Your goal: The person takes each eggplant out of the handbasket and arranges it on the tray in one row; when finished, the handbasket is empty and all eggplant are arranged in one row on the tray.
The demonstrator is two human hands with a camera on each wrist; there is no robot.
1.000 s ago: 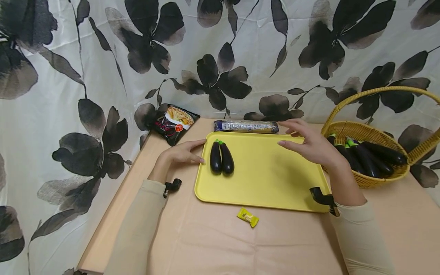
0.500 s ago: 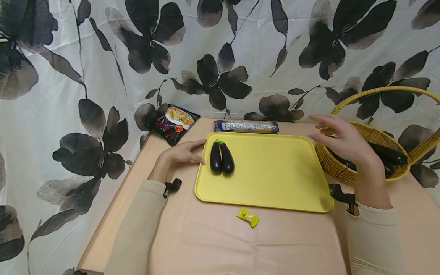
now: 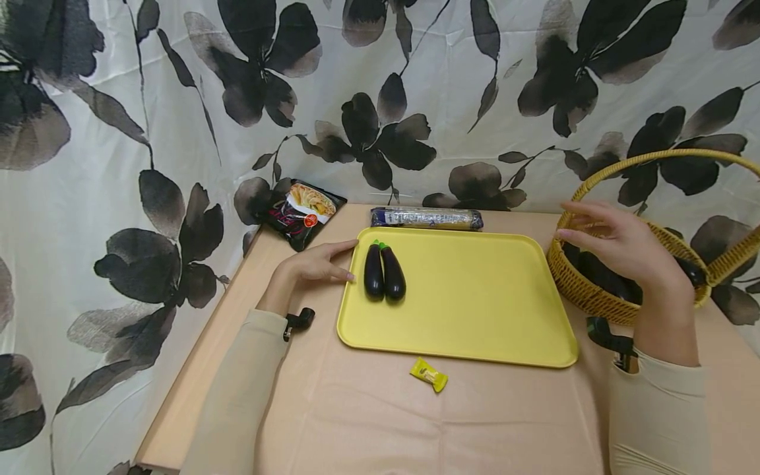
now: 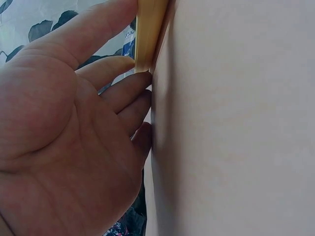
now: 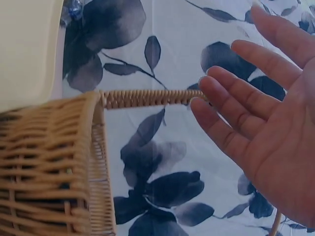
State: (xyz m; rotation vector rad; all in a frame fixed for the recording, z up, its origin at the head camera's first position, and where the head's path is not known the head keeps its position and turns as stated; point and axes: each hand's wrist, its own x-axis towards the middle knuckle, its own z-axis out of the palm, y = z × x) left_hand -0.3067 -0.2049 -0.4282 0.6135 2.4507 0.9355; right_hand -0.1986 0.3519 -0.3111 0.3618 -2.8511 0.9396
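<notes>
My left hand (image 3: 311, 265) touches the left edge of a yellow tray (image 3: 475, 303) with thumb and index finger, its other fingers down on the table in the left wrist view. Two eggplants (image 3: 393, 274) lie side by side on the tray's left part, green stems away from me. Over a wicker basket (image 3: 584, 295) at right hovers my right hand (image 3: 629, 254), fingers spread and holding nothing. More dark eggplants (image 3: 611, 277) lie inside the basket, partly hidden by that hand. From the right wrist, the palm (image 5: 280, 162) appears above the basket opening.
Behind the tray lies a long blue-and-gold package (image 3: 427, 218). A black noodle packet (image 3: 305, 214) leans at the back left. A small yellow wrapped sweet (image 3: 429, 375) sits in front of the tray. The basket's tall handle (image 3: 671, 156) arches over it; floral cloth hangs behind.
My right hand has moved rightward from above the tray to above the basket. The left hand stays at the tray edge, and the two eggplants have not moved.
</notes>
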